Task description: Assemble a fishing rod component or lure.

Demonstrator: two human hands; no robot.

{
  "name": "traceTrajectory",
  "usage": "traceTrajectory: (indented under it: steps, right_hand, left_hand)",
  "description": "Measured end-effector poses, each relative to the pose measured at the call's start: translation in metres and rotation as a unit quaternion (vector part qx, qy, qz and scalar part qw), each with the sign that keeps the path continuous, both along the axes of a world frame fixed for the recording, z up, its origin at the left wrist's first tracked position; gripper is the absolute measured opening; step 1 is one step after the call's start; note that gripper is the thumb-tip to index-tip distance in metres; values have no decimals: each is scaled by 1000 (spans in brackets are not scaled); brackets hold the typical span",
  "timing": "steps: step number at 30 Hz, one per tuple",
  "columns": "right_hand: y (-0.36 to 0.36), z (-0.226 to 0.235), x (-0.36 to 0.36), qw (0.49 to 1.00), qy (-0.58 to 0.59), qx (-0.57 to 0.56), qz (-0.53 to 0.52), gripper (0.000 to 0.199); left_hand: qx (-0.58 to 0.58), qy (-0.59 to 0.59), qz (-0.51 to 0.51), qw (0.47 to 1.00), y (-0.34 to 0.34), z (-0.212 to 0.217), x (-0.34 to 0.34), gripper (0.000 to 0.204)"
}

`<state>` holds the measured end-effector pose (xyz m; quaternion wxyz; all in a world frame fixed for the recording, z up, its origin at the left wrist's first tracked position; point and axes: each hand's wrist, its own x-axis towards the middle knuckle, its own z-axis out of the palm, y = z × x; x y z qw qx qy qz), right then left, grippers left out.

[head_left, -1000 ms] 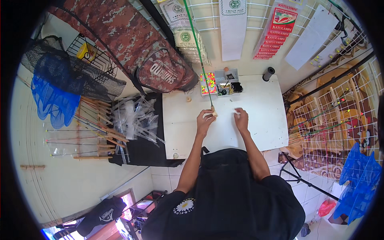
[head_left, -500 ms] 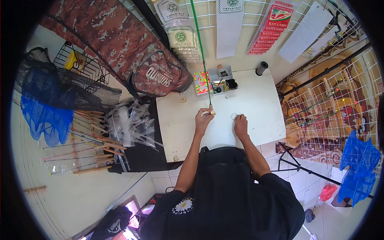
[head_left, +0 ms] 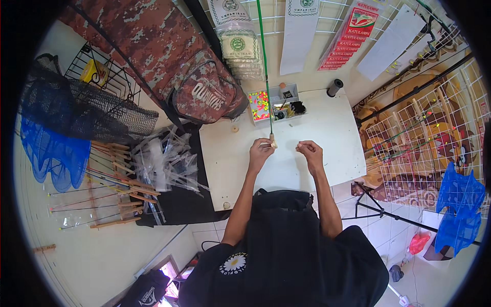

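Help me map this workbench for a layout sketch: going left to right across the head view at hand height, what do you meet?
Blue net → wooden-handled rods → clear plastic sleeves → left hand at the green rod's butt → right hand → white wire grid → blue basket.

Person wears a black short-sleeved t-shirt (head_left: 286,245), loose fit, fabric bunched in folds at the chest. Round white emblem (head_left: 235,263) on the left sleeve near the shoulder: daisy-like flower with a ring of small white lettering around it. Sleeves end above the elbows; forearms bare. Left hand (head_left: 261,152) and right hand (head_left: 310,151) bare: no gloves, watch or rings visible.
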<state>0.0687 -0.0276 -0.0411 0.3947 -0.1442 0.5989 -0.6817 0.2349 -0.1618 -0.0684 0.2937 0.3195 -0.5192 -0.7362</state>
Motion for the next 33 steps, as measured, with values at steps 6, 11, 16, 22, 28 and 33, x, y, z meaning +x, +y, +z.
traceTrajectory:
  steps: [6,11,16,22,28,33]
  right_hand:
    - [-14,13,-7,987,-143,-65,-18,16]
    - [-21,16,-12,995,-76,-54,23,18]
    - [-23,26,-12,985,-161,-54,31,16]
    - [-31,14,-4,994,20,54,93,18]
    - [-42,-6,6,969,89,9,232,49]
    - [-53,-4,10,936,228,-24,267,61]
  left_hand:
    - [21,-8,-12,1000,-7,5,2,28]
    - [9,-7,-13,1000,-6,9,2,28]
    - [3,-20,-11,1000,-8,11,5,30]
    - [22,-17,-23,999,-10,13,3,31]
    - [21,-28,-31,999,-11,11,5,27]
    - [32,-22,-31,999,-12,15,3,26]
